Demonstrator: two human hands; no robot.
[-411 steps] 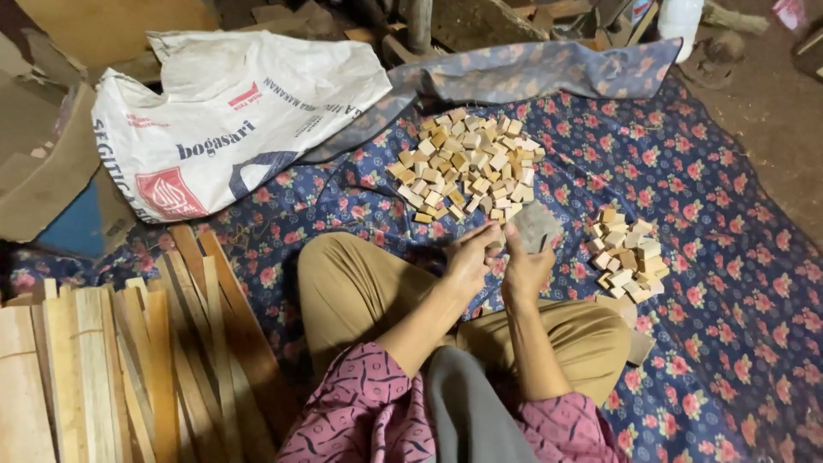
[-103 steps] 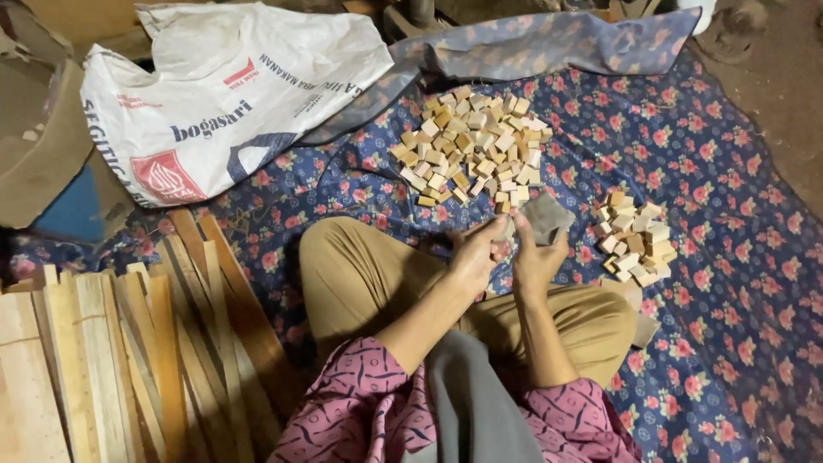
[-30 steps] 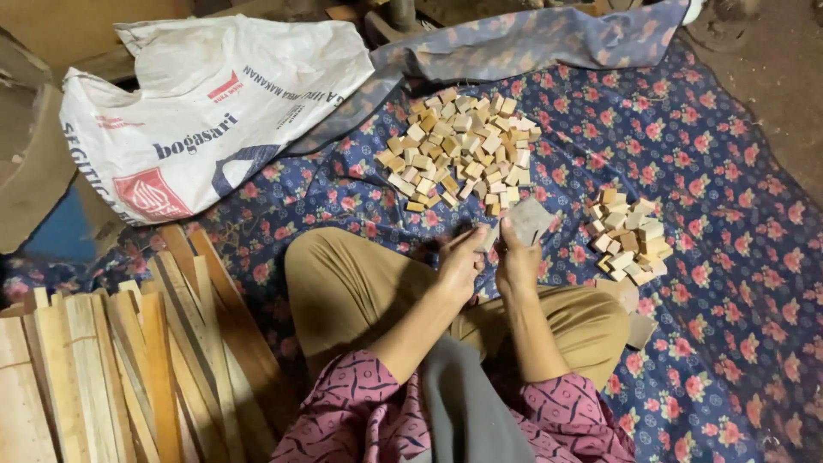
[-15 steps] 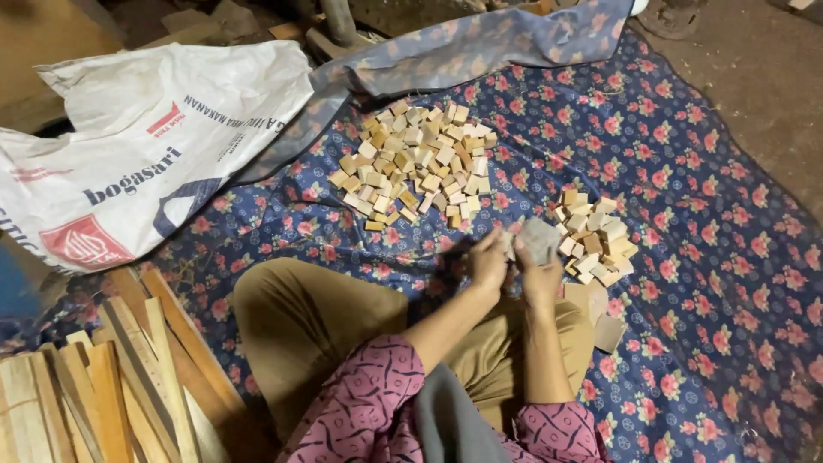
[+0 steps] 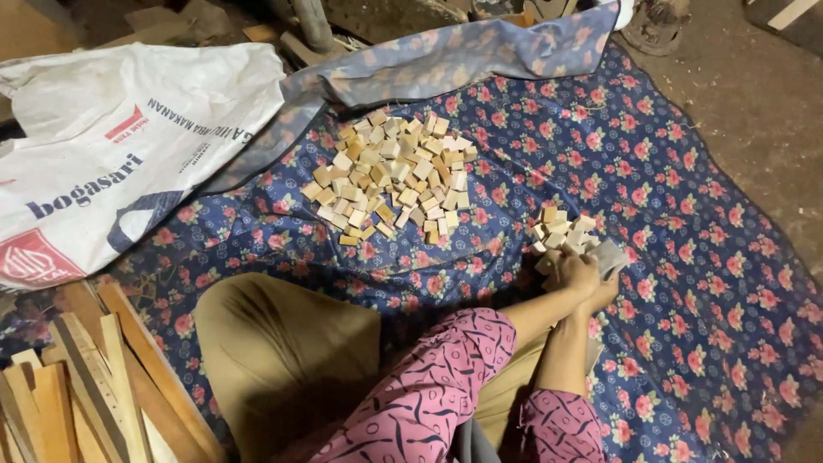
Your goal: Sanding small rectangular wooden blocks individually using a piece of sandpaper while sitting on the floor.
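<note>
Both forearms reach out from pink patterned sleeves (image 5: 429, 386) and meet low on the right, wrists almost crossing. The left hand (image 5: 576, 273) comes in across the body, knuckles up, fingers curled shut around something small; what it grips is hidden under the hand. The right hand (image 5: 602, 291) rises straight up from the lap just beneath it, pressed against the left, its fingers wrapped on a grey pad (image 5: 609, 255) that sticks out past the knuckles toward the right. The two hands touch, working right at the near edge of the small pile of wooden blocks (image 5: 559, 236), which lies on the blue floral cloth (image 5: 686, 197) spread over the floor. Further out, up and left of the hands and well apart from them, sits the large pile of wooden blocks (image 5: 390, 176) on the same cloth. A bent knee in tan trousers (image 5: 283, 343) fills the lower middle. A white printed sack (image 5: 120, 146) lies at the far left, with long wooden slats (image 5: 77, 394) stacked below it.
</note>
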